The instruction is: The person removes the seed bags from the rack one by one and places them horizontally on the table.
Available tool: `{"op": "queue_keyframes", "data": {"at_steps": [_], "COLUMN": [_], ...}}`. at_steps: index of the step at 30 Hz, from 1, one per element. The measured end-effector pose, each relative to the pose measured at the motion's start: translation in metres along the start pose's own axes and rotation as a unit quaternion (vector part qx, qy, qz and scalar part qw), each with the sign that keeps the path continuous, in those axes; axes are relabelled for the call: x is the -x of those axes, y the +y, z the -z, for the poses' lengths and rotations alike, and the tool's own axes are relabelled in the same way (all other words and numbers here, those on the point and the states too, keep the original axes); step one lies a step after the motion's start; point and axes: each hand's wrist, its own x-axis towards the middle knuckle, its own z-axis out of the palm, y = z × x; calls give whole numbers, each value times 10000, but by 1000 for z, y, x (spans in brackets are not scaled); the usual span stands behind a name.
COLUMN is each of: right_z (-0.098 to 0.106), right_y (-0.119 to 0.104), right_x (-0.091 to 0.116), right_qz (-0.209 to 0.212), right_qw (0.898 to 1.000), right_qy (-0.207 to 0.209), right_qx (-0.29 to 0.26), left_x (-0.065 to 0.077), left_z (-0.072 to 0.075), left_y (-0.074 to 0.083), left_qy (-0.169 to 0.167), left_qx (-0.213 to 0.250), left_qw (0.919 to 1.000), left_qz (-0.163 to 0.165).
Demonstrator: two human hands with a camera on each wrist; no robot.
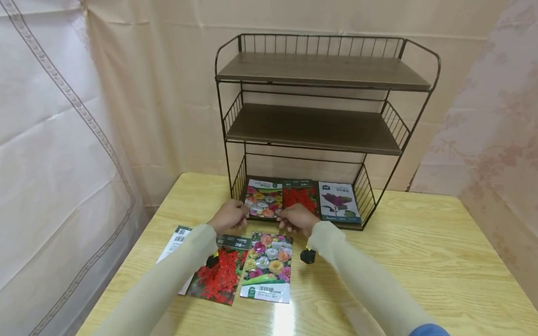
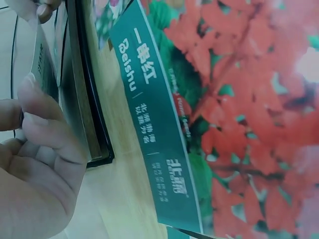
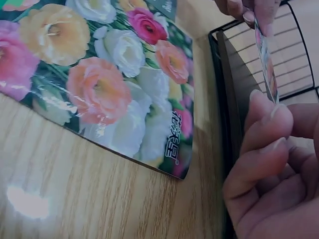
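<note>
On the bottom shelf, at its left end, a flower seed packet [image 1: 264,198] with multicoloured blooms leans toward the back. My left hand [image 1: 229,215] pinches its left edge between thumb and fingers. The right hand [image 1: 300,218] pinches the opposite edge, seen nearly edge-on as a thin packet [image 3: 267,64] in the right wrist view. Beside it on the shelf stand a red-flower packet [image 1: 302,198], partly behind my right hand, and a white packet with a purple flower [image 1: 338,200].
A black wire rack with brown shelves [image 1: 312,121] stands at the table's back. In front of it lie another multicoloured flower packet [image 1: 267,263], a red-flower packet [image 1: 220,274] and, partly under my left arm, a white packet [image 1: 174,244]. The wooden table [image 1: 441,260] extends right.
</note>
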Motion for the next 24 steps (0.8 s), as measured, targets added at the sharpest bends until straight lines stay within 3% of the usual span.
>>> {"op": "queue_keyframes", "data": {"at_steps": [9,15,24], "right_z": [-2,-3,-2], "right_y": [2,11,19], "right_x": [4,12,21], "right_qz": [471,659,839], "right_qw": [9975,9959,9936], "right_qy": [198,161,161], "right_qx": [489,595,745], "left_x": [9,14,23], "left_z": [4,0,-5], "left_y": [-6,-8,-7], "left_qy": [-131,-182,-294], "left_qx": [-145,-2,-190], "left_qw": [9998,9997,9988], "left_qz": [-66,-177,-331]}}
